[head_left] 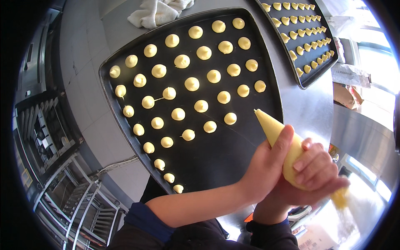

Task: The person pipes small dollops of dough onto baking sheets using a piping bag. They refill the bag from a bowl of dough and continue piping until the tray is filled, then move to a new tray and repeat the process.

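A cone-shaped piping bag (273,125) filled with pale yellow batter slants up and left from my hands, its tip over the right part of a dark baking tray (216,162). My left hand (266,166) grips the bag nearer the tip, with the thumb along its side. My right hand (302,193) closes round the bag's fuller end, and the hands partly hide each other. Behind them trails the loose, clear end of the bag (341,204), smeared with yellow. Rows of round, peaked batter mounds (191,84) lie on the tray; thin strings link a few.
A second dark tray (306,83) of piped mounds stands at the far right. A white towel (156,12) lies beyond the first tray on the metal table (306,106). Metal racks (79,208) stand at the lower left. Paper bags (350,77) are at the right.
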### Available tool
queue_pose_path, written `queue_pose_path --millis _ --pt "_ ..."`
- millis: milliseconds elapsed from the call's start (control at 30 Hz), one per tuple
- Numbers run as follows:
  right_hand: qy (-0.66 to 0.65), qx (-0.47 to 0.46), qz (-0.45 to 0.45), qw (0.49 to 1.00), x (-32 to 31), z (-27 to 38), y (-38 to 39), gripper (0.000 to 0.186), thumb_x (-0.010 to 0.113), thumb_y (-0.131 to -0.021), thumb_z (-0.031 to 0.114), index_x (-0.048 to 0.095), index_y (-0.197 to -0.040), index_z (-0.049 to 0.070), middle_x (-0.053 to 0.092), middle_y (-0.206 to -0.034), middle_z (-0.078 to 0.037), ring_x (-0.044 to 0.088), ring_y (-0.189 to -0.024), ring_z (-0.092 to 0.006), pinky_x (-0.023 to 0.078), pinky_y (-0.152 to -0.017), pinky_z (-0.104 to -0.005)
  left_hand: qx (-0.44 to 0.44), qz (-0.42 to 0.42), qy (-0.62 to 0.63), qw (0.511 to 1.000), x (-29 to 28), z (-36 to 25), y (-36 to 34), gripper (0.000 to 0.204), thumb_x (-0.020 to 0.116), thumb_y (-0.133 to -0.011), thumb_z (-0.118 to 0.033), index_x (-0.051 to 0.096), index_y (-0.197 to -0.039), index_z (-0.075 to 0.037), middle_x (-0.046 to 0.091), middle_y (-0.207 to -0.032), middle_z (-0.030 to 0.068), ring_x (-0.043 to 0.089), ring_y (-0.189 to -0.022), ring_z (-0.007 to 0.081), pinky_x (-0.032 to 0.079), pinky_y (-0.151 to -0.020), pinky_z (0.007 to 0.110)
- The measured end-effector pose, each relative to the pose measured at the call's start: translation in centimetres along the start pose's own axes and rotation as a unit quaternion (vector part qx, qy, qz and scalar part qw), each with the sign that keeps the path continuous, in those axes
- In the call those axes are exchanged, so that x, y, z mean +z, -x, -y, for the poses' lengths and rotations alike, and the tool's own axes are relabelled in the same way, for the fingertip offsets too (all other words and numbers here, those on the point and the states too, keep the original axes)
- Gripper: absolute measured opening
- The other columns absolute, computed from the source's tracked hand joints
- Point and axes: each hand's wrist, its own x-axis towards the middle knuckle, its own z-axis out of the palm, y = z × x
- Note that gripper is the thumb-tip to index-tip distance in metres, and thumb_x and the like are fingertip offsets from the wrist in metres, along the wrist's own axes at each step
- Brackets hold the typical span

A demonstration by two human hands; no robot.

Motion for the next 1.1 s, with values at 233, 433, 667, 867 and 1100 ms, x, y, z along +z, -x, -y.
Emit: queue_pose_path --millis 233,433,667,867,1100 --pt "0.0 0.082 -0.06 0.995 -2.5 -4.1 -0.2 0.077 0.022 -0.121 0.058 0.041 -0.059 0.016 0.049 -0.053 -0.003 0.049 -0.052 -0.0175 0.049 -0.082 -0.0379 -0.044 -0.13 0.025 0.99 -2.0 1.3 -3.1 0.06 0.053 -0.112 -0.068 0.065 -0.125 -0.011 0.064 -0.112 -0.0008 0.059 -0.109 0.0097 0.047 -0.1 0.03" --pt "0.01 0.089 -0.063 0.994 -3.0 -4.1 -0.2 0.077 0.025 -0.121 0.058 0.04 -0.058 0.016 0.047 -0.052 -0.002 0.046 -0.05 -0.0162 0.047 -0.079 -0.0369 -0.043 -0.155 -0.001 0.987 -1.7 1.6 -3.3 0.063 0.048 -0.112 -0.07 0.063 -0.121 -0.01 0.062 -0.108 0.0006 0.058 -0.104 0.009 0.047 -0.1 0.029" --pt "-0.006 0.093 -0.058 0.994 -3.4 -4.2 -0.2 0.077 0.025 -0.121 0.058 0.04 -0.058 0.016 0.048 -0.053 -0.002 0.046 -0.05 -0.0162 0.047 -0.078 -0.0372 -0.036 -0.156 0.005 0.987 -1.6 1.6 -3.2 0.061 0.048 -0.114 -0.068 0.062 -0.12 -0.009 0.061 -0.108 0.0003 0.057 -0.103 0.0083 0.047 -0.099 0.029" --pt "0.0 0.049 -0.041 0.998 -2.3 -2.7 -0.8 0.078 0.019 -0.12 0.06 0.052 -0.065 0.014 0.057 -0.06 -0.003 0.059 -0.06 -0.0182 0.051 -0.087 -0.0388 -0.007 -0.148 -0.002 0.989 -0.2 1.1 -2.7 0.054 0.054 -0.114 -0.061 0.062 -0.12 -0.008 0.064 -0.106 0.0015 0.059 -0.098 0.0077 0.05 -0.093 0.027" --pt "-0.014 -0.047 0.007 0.999 -3.4 0.7 -2.4 0.077 0.016 -0.121 0.058 0.054 -0.069 0.015 0.06 -0.063 -0.005 0.064 -0.065 -0.0213 0.055 -0.094 -0.0435 0.037 -0.021 -0.062 0.997 2.5 2.3 -2.7 0.046 0.049 -0.119 -0.053 0.064 -0.115 -0.009 0.066 -0.101 0.0009 0.061 -0.096 0.008 0.05 -0.089 0.028"
